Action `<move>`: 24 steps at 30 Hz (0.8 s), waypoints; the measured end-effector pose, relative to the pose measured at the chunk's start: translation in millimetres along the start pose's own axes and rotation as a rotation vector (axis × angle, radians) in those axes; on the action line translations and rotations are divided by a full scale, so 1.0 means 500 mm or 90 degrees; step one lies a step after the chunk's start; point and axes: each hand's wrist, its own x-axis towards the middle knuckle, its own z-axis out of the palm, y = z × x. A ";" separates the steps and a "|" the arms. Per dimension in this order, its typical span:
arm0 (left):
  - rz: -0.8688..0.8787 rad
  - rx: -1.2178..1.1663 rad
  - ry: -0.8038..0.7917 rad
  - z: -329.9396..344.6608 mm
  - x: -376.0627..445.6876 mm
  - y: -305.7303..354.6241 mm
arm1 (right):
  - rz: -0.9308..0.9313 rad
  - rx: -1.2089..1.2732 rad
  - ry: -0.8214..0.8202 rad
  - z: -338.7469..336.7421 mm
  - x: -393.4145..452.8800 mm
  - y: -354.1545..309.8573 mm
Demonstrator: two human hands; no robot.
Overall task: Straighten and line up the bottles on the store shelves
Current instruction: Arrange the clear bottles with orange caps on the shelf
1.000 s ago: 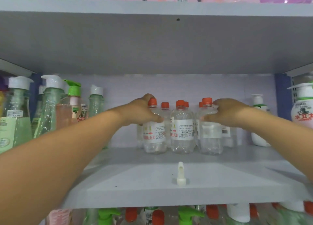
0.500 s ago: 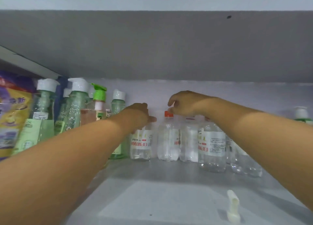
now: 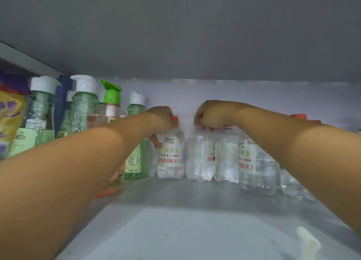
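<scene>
- My left hand [image 3: 162, 121] grips the leftmost clear bottle [image 3: 171, 154] round its shoulder, thumb down on the label, so I can turn it label-forward, I judge; its red cap [image 3: 175, 119] shows past my knuckles.
- My right hand [image 3: 210, 115] is curled over the top of the next clear bottle [image 3: 199, 154], pinching at its cap, to steady or twist it.
- Both stand upright at the back of the shelf [image 3: 175, 220], in a row with more clear bottles [image 3: 256, 166] to the right, which sit nearer the front, so the line looks uneven.
- Just left, green soap bottles [image 3: 136, 142] crowd close, and my forearm crosses them; a careless pull could tip one.
- A small white clip [image 3: 307, 240] lies near the front edge.
</scene>
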 end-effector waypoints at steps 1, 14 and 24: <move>0.009 -0.017 0.006 0.003 -0.001 -0.004 | -0.002 -0.001 0.001 -0.001 0.001 0.000; -0.047 -0.165 0.015 0.024 -0.021 -0.018 | 0.060 0.003 0.010 0.001 -0.001 -0.008; -0.053 -0.194 -0.001 0.036 -0.022 -0.015 | 0.006 0.018 -0.006 -0.003 -0.010 0.002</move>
